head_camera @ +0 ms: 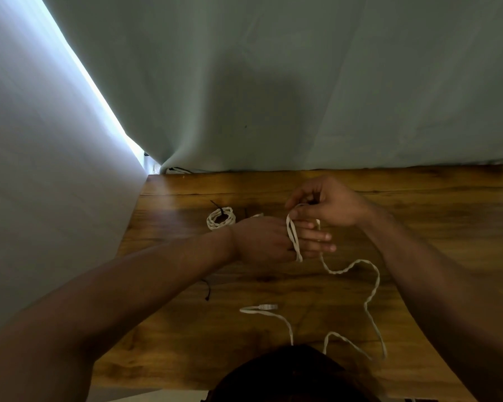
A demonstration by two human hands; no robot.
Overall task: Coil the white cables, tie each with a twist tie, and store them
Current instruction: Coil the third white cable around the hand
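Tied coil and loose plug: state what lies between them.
In the head view the left hand, at its wrist, crosses between the coil and the plug; below it there is only bare table.

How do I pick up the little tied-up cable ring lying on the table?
Pinch the tied cable coil at its left rim, coming down from above. It lies flat on the table, and the black twist tie on its far side likely keeps the loops together.

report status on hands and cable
Left hand flat, white cable looped round its fingers; right hand pinches it. Tail loose on table. One tied coil aside.
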